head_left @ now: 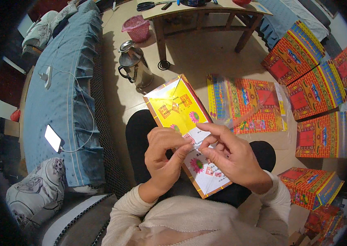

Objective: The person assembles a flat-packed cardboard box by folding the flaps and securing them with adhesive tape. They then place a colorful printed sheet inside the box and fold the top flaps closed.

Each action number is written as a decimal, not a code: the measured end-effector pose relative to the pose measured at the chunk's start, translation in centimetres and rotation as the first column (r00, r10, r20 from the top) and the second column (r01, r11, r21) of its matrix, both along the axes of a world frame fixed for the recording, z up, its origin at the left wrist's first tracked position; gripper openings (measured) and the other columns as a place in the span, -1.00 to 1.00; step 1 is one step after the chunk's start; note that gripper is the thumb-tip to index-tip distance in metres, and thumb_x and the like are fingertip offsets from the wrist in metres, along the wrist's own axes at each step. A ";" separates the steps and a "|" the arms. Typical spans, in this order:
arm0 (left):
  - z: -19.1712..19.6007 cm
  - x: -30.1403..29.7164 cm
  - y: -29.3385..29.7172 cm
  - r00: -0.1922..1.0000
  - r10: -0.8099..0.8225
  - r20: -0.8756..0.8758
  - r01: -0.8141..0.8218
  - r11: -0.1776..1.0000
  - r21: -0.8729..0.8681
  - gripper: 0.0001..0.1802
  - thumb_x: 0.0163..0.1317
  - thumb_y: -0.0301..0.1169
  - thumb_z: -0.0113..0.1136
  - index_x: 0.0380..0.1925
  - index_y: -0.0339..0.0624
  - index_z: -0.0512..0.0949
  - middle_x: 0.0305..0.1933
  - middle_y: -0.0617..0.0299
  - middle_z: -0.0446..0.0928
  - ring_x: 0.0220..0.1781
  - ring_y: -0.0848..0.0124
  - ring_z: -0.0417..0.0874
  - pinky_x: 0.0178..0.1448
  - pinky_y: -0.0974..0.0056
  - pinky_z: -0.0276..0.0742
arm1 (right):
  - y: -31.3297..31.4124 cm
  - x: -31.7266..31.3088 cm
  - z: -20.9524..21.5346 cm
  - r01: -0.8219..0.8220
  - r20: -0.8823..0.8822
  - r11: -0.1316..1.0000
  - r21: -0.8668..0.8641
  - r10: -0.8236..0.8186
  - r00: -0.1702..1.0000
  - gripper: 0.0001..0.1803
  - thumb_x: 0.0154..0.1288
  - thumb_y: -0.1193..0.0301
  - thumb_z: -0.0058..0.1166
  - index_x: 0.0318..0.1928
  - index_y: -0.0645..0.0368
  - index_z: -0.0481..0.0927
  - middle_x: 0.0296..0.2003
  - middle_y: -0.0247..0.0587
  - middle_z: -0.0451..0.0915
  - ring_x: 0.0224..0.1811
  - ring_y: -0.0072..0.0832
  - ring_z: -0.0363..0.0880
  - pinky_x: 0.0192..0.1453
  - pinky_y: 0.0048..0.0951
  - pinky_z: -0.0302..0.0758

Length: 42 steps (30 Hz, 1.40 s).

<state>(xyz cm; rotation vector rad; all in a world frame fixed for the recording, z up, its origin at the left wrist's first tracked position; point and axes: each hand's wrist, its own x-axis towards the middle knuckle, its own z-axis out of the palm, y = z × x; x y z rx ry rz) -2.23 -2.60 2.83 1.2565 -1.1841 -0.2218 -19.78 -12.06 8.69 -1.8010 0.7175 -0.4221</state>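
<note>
A flat paper packet (177,102) with a yellow half and a white half lies slanted across my lap. Pink flowers, red stamp-like prints and a brown brick-patterned border decorate it. Over its middle, my left hand (165,151) has thumb and index finger closed in a pinch; anything between the tips is too small to make out. Facing it from the other side, my right hand (235,156) has its index finger stretched out and its thumb apart, with nothing visibly held. Both hands partly cover the packet.
A clear-wrapped brick-patterned sheet (251,104) lies on the floor ahead. Several similar red-and-yellow paper boxes (316,89) stand at right. Farther off are a metal thermos (135,65), a pink basket (137,29) and a wooden table (206,13). A lit phone (53,138) charges on the blue-covered couch (60,106).
</note>
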 end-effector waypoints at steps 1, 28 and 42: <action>0.5 0.4 0.0 0.989 0.026 0.147 -0.021 0.999 -0.034 -0.83 0.14 -0.39 0.51 -0.26 -0.06 0.73 -0.24 0.37 0.68 -0.10 0.38 0.61 0.19 0.18 0.34 | 0.0 0.0 0.0 0.018 -0.002 1.000 0.013 -0.018 1.000 -0.43 0.42 0.46 0.20 0.40 0.10 0.41 -0.17 -0.18 0.70 -0.48 -0.56 0.64 -0.38 -0.45 0.54; 5.6 2.8 -0.2 0.673 -0.148 -0.724 0.400 0.897 0.188 -0.78 0.31 -0.36 0.44 -0.17 -0.26 0.67 -0.14 0.25 0.67 -0.08 0.53 0.61 0.09 0.35 0.54 | -3.8 1.3 -1.7 0.115 0.293 0.484 -0.868 0.311 0.904 -0.55 0.10 0.42 0.34 0.06 -0.13 0.70 -0.11 -0.39 0.61 -0.32 -0.49 0.65 -0.36 -0.45 0.56; 1.7 2.8 -1.7 0.988 -0.112 0.108 0.057 0.907 0.416 -0.86 0.18 -0.34 0.45 -0.28 -0.09 0.79 -0.23 0.23 0.63 -0.14 0.37 0.57 0.07 0.18 0.26 | -3.2 0.5 -1.7 -0.221 -0.034 0.575 -0.788 0.317 0.948 -0.78 0.09 0.44 0.29 -0.20 0.12 0.67 -0.25 -0.29 0.61 -0.26 -0.33 0.66 -0.23 -0.31 0.58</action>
